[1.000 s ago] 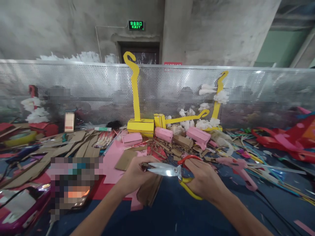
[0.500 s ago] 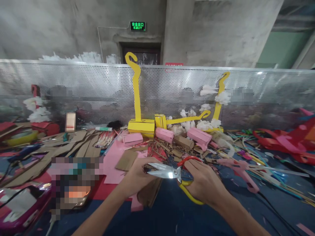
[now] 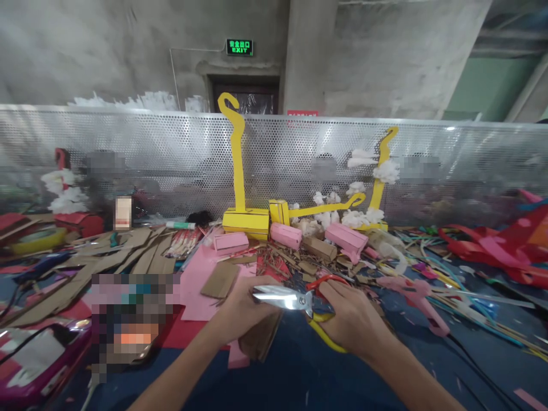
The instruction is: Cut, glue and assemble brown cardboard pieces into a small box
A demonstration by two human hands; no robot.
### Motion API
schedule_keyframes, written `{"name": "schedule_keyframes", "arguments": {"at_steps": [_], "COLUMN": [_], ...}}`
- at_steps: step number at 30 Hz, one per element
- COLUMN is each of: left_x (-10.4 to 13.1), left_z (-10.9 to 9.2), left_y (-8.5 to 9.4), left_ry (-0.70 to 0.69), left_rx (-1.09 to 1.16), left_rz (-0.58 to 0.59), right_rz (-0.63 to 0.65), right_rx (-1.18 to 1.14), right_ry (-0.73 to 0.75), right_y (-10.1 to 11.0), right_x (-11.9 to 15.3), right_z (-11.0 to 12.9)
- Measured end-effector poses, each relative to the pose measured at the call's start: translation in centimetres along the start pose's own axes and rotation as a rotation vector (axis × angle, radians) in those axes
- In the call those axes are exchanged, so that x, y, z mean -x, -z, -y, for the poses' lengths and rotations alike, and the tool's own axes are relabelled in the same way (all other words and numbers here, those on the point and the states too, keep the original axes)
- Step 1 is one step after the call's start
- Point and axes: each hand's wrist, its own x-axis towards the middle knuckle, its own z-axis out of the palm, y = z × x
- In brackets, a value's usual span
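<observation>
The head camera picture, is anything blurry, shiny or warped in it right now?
Head view: bright glare on the scissor blades; the exit sign glows green, its lettering readable; the red ribbons at the right edge look smeared and stretched; patches around the phone-like object at lower left are pixelated, hiding detail; the perforated metal screen carries soft, hazy reflections.

A dark exit sign [image 3: 240, 47] is hanging on the concrete wall [image 3: 128, 51] above the doorway [image 3: 257, 97]; it is showing "安全出口" in glowing green characters, with "EXIT" running in green capitals just beneath; a red sign [image 3: 302, 113] is peeking over the top edge of the perforated metal panel [image 3: 282, 154], its pale characters staying too blurred and cut off to read.
</observation>
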Motion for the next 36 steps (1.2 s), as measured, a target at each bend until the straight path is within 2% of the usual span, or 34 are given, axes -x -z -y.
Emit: {"name": "schedule_keyframes", "arguments": {"at_steps": [5,9,13,19,28,34,36], "left_x": [-0.4,-0.4,-0.2,-0.1,0.1,-0.1,-0.2], "left_z": [1.3,1.5,0.7,0.2,0.7,0.3,0.3], "left_y": [0.2,0.4,0.4,0.4,0.3,0.1,0.0], "left_ry": [-0.008,-0.029,-0.056,-0.064,-0.057,-0.028,-0.014], "left_rx": [0.031,0.037,0.052,0.018,-0.020,-0.024,-0.010], "left_rz": [-0.093,-0.071,-0.022,-0.015,-0.016,-0.024,-0.022], "right_rz": [0.030,0.067,0.114,0.136,0.052,0.072,0.039], "right_rx": [-0.034,-0.011,-0.004,-0.007,-0.036,-0.009,-0.010], "right_ry": [-0.120,-0.098,-0.081,-0.073,-0.029,0.049,0.034], "right_y": [0.4,0.9,0.7,0.5,0.5,0.4,0.0], "right_x": [-0.2,-0.4,-0.5,-0.4,-0.6,-0.5,-0.4], "right_z": [-0.3,-0.3,0.1,0.3,0.2,0.1,0.0]}}
